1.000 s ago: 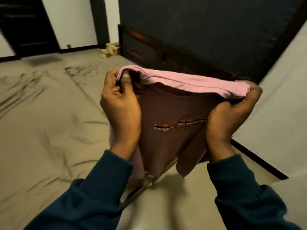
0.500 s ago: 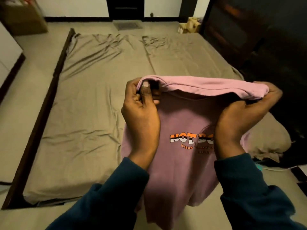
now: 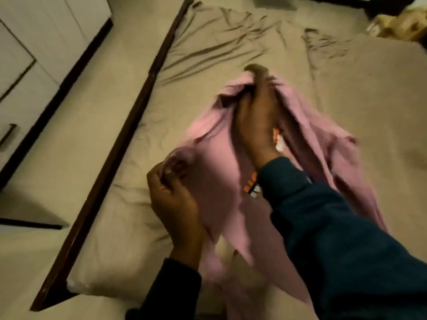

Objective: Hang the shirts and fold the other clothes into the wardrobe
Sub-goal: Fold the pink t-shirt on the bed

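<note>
Wrinkled tan bed [image 3: 231,42] carries a pink shirt [image 3: 215,181], gripped by left hand [image 3: 175,199] and right hand [image 3: 254,118]; laying it flat seems underway, smoothing next.

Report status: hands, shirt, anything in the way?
Left hand and right hand both gripping pink shirt. Shirt over bed. Nothing blocking it.

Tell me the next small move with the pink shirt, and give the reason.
Probably draw the two hands apart to pull the pink cotton shirt with orange lettering flat on the wrinkled tan bedsheet. The left hand pinches a bunched edge near the body, the right hand grips the far end, and the cloth between them lies creased and twisted, not ready for folding or hanging.
</note>
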The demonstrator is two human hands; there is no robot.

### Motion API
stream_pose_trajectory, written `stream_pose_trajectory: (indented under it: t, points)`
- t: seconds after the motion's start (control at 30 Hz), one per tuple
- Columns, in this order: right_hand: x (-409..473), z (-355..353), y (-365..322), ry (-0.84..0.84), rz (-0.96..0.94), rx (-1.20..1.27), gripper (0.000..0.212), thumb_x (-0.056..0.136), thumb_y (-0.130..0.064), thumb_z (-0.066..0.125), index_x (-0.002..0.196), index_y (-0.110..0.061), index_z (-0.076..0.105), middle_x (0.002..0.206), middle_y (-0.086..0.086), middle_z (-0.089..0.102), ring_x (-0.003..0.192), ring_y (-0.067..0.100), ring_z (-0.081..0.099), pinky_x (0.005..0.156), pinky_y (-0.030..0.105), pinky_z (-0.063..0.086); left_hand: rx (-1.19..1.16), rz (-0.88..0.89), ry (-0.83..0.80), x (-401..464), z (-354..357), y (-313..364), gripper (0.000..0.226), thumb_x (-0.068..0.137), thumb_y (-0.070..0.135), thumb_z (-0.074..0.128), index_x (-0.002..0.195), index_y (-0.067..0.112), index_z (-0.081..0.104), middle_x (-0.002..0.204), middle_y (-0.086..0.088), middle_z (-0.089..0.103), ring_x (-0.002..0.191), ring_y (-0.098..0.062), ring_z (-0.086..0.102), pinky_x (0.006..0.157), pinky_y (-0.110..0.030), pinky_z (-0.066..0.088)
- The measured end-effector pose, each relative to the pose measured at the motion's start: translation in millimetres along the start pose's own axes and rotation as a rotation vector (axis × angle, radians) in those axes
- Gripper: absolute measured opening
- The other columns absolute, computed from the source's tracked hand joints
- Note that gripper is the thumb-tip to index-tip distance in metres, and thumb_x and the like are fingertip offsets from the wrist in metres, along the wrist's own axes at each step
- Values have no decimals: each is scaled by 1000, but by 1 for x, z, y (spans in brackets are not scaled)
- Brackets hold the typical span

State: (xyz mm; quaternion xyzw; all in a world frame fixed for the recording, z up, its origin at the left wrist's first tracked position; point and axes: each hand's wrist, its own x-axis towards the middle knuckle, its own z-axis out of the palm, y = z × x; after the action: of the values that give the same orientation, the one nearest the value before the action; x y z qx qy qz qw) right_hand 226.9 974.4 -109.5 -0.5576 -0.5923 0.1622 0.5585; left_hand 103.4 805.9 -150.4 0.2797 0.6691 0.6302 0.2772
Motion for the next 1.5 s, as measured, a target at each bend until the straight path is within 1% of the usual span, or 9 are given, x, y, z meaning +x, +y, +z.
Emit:
stream_pose_trajectory:
  t: [0.07, 0.17, 0.27, 0.43, 0.57, 0.9, 1.27, 1.4, 1.5]
  points:
    - [-63, 72, 20, -205, -44, -120, 50, 88, 13, 45, 135, -2, 56, 123, 15, 64, 119, 18, 58, 110, 27, 40, 191, -130, 90, 46, -14, -62, 35, 105, 17, 46, 140, 12, 49, 129, -10, 63, 116, -26, 62, 92, -23, 49]
    - [-153, 141, 64, -530, 109, -164, 62, 92, 10, 42, 147, -18, 46, 131, 14, 60, 118, 26, 53, 104, 34, 41, 491, -272, -38, 77, -36, -154, 54, 103, 13, 48, 154, 17, 31, 146, -14, 51, 131, -30, 51, 109, -43, 44]
    - [-241, 133, 102, -681, 181, -263, 60, 86, 7, 44, 141, -15, 53, 126, 13, 62, 114, 28, 55, 99, 40, 46, 655, -269, -271, 70, -41, -220, 41, 99, 2, 49, 140, 6, 52, 133, -17, 60, 122, -33, 57, 95, -32, 45]
    - [-293, 89, 162, -693, 302, -458, 35, 93, -15, 48, 122, -10, 65, 123, 8, 65, 114, 24, 56, 96, 32, 48, 682, -319, -478, 44, -35, -269, 33, 97, 2, 54, 130, 4, 61, 130, -12, 62, 118, -26, 57, 94, -23, 41]
    - [-318, 41, 185, -646, 348, -628, 24, 87, 4, 61, 107, -10, 65, 102, 8, 63, 95, 29, 56, 77, 28, 38, 668, -341, -577, 18, -41, -287, 26, 96, 1, 54, 120, 3, 65, 117, -16, 64, 106, -29, 58, 89, -33, 47]
    - [-355, -18, 205, -692, 676, -586, 7, 89, -10, 67, 95, -8, 64, 92, 11, 64, 89, 31, 61, 76, 38, 47, 1052, 100, -914, -39, -43, -299, 23, 84, 13, 66, 106, 19, 63, 106, -5, 58, 94, -27, 56, 76, -40, 48]
    - [-425, -23, 155, -1050, 771, -358, 43, 81, -49, 45, 92, -14, 65, 92, 5, 66, 86, 19, 58, 67, 27, 34, 1144, 413, -1070, -62, -84, -312, 21, 67, 15, 80, 72, 19, 60, 84, -4, 58, 77, -26, 51, 64, -37, 30]
    - [-452, -21, 138, -1152, 774, -337, 35, 85, -30, 46, 98, -10, 71, 96, 13, 71, 92, 31, 65, 68, 23, 32, 1345, 534, -1120, -56, -118, -315, 22, 66, 34, 84, 80, 21, 73, 92, -5, 67, 88, -30, 55, 70, -39, 39]
    - [-453, -24, 123, -1477, 844, 26, 18, 93, -10, 59, 102, -7, 74, 101, 8, 73, 90, 8, 65, 80, 14, 42, 1369, 380, -952, -58, -137, -310, 23, 89, 32, 53, 86, 19, 72, 84, -10, 65, 77, -32, 54, 65, -40, 43]
